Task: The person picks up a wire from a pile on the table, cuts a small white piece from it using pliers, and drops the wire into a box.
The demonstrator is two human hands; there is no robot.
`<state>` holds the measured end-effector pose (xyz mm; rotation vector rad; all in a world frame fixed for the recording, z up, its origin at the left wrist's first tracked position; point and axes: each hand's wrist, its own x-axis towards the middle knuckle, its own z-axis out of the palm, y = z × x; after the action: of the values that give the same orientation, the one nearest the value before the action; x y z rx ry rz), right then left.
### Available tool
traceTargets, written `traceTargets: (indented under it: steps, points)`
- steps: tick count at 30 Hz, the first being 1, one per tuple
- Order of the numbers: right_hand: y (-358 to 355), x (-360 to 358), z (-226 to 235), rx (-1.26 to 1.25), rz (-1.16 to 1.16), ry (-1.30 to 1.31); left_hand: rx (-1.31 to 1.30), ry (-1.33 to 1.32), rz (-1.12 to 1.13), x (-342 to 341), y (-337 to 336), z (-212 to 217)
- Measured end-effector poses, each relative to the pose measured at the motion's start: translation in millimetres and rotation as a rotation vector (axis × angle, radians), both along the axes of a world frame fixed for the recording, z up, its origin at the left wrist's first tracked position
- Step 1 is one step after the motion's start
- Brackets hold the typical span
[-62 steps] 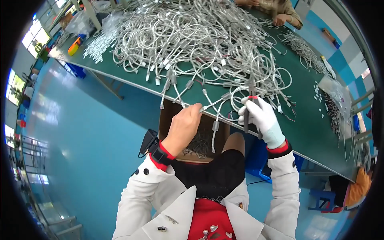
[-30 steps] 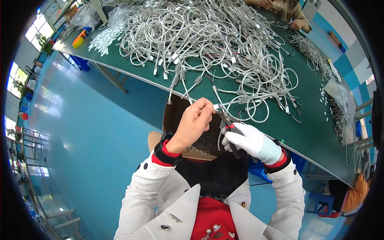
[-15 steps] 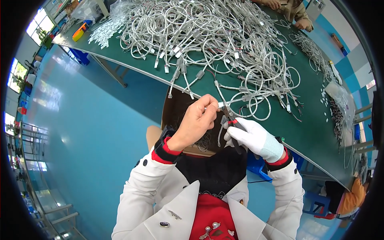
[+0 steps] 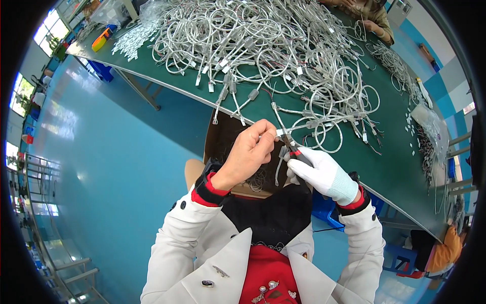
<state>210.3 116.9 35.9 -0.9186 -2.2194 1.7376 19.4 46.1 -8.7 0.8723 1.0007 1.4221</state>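
Note:
My bare left hand [image 4: 246,156] is closed, its thumb and forefinger pinching a cable at a small white label [image 4: 280,132]. White-gloved, my right hand [image 4: 324,175] is wrapped round pliers [image 4: 298,156] with dark and red handles. The pliers' jaws meet the cable just right of the label; whether they bite into it is too small to tell. A clear-sleeved silvery cable [image 4: 329,148] loops over the table edge to the right of the jaws. Below them a grey cylindrical lump on a cable [image 4: 283,152] hangs in front of the table edge.
A large heap of coiled cables [image 4: 243,38] covers the green table [image 4: 390,157]. An open cardboard box [image 4: 215,137] stands below the edge. White labels [image 4: 132,43] and a yellow tape roll [image 4: 99,43] lie far left. Across the table, a co-worker's hand [image 4: 372,25] handles cable.
My right hand and the pliers' handles have shifted very slightly; my left hand stays in place. The co-worker's hand at the far right has moved up and left, with a cable loop beside it.

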Motion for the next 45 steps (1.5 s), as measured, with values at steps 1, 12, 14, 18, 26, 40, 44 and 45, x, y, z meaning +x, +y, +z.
traceTargets:
  steps: [1,12,14,18,26,40,44,45]
  points:
    - [0,0,1,0.042,0.009,-0.003,0.002,-0.001,-0.001,0,0,0]
    - [-6,-2,-6,0.106,-0.009,-0.045,0.014,-0.079,-0.014,1,2,-2]
    - [-7,-2,-10,0.322,0.067,-0.011,0.019,-0.078,-0.014,1,2,-3]
    - [-6,-3,-18,0.536,0.114,0.043,0.019,-0.090,-0.023,0,3,-7]
    - [-1,-5,-34,0.741,0.148,0.048,0.006,-0.149,-0.003,1,6,-16]
    - [60,-15,-8,1.328,-0.091,-0.060,-0.079,-0.379,0.044,-14,-13,-28]
    - [60,-23,-8,1.309,-0.003,-0.271,-0.117,-0.421,0.063,-8,-13,-30]
    - [60,-23,-6,1.294,0.014,-0.346,-0.139,-0.385,0.095,-7,-11,-30]
